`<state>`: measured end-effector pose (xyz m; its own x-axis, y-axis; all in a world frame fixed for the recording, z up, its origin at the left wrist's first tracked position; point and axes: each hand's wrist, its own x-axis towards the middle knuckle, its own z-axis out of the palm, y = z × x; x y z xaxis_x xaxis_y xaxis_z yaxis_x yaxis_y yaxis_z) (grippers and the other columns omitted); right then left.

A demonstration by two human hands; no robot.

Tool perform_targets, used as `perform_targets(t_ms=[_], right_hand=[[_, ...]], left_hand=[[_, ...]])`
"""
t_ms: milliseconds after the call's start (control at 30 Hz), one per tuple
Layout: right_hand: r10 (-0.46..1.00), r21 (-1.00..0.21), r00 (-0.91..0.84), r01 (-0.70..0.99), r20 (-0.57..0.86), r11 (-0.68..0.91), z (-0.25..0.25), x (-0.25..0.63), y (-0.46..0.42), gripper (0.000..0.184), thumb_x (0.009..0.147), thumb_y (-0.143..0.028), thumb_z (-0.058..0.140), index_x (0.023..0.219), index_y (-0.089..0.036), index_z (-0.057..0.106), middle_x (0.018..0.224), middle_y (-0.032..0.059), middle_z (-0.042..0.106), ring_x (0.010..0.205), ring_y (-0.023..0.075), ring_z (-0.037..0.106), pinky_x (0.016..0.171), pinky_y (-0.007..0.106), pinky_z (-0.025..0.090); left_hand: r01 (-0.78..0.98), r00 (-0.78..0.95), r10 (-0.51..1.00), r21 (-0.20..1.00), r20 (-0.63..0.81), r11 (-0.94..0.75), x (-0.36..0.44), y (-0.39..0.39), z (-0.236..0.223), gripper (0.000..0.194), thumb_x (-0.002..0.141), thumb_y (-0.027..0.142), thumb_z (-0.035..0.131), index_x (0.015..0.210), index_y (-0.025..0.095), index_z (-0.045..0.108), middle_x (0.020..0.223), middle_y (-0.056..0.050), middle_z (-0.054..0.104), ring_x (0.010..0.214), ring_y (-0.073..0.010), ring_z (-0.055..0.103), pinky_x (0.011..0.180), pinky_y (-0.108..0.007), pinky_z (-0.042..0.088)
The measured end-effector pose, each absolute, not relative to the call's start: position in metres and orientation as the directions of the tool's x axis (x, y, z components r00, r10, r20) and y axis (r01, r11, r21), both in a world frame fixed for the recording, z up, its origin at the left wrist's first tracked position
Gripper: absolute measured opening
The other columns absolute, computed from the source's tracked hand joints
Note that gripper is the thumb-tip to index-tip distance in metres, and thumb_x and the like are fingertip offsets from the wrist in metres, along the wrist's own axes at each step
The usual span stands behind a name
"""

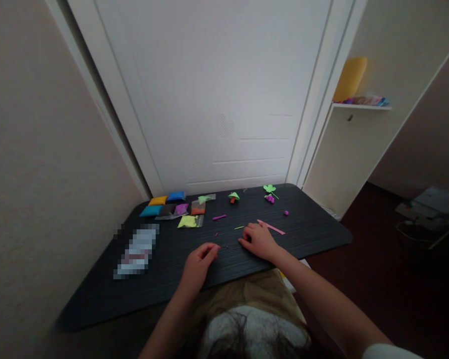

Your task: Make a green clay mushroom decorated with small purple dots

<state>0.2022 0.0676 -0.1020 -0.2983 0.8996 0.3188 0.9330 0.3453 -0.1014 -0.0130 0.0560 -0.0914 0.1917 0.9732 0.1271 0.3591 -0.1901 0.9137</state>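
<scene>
My left hand point(200, 262) hovers at the table's near side, thumb and fingers pressed together in a pinch. Whatever it may hold is too small to make out. My right hand point(260, 240) rests on the tabletop with its thumb apart from loosely bent fingers, and I see nothing in it. Just beyond its fingers lies a pink flat stick point(275, 228). A thin yellow-green strip point(239, 228) sits left of those fingers. Between the hands is a tiny reddish bit point(227, 247). A small purple piece point(216, 234) and a purple modelling tool point(219, 217) lie farther off.
On the dark table point(164, 279), several coloured clay packets point(157, 200) stand at the back left, near a blurred pale packet point(138, 252). At the back are a green-capped clay figure point(234, 197), a purple clay cluster point(270, 199), a green clover shape point(269, 188) and a purple ball point(286, 213).
</scene>
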Motion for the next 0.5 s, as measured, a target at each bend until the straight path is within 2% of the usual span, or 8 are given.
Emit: perform_targets(t_ms=[333,500], right_hand=[[0.89,-0.137,-0.293,0.924,0.349,0.358,-0.1059,0.2016,0.0708,0.029,0.083,-0.034,0.047,0.105,-0.015,0.051,0.105,0.0066,0.054,0.09,0.0167,0.054,0.078,0.038,0.045],[0.896,-0.197,-0.213,0.931,0.391,0.307,-0.1076,0.2033,0.0739,0.029,0.084,-0.033,0.047,0.106,-0.015,0.051,0.106,0.0067,0.053,0.09,0.0165,0.054,0.077,0.038,0.045]], left_hand=[[0.351,0.198,0.969,0.912,0.15,-0.213,-0.0135,0.0548,-0.0925,0.029,0.074,0.043,0.048,0.073,0.017,0.061,0.064,0.0,0.056,0.065,-0.0154,0.052,0.062,-0.025,0.037],[0.346,0.19,0.968,0.911,0.167,-0.225,-0.0129,0.0547,-0.0944,0.03,0.074,0.044,0.047,0.075,0.017,0.061,0.064,0.0,0.055,0.066,-0.0155,0.051,0.063,-0.025,0.037]])
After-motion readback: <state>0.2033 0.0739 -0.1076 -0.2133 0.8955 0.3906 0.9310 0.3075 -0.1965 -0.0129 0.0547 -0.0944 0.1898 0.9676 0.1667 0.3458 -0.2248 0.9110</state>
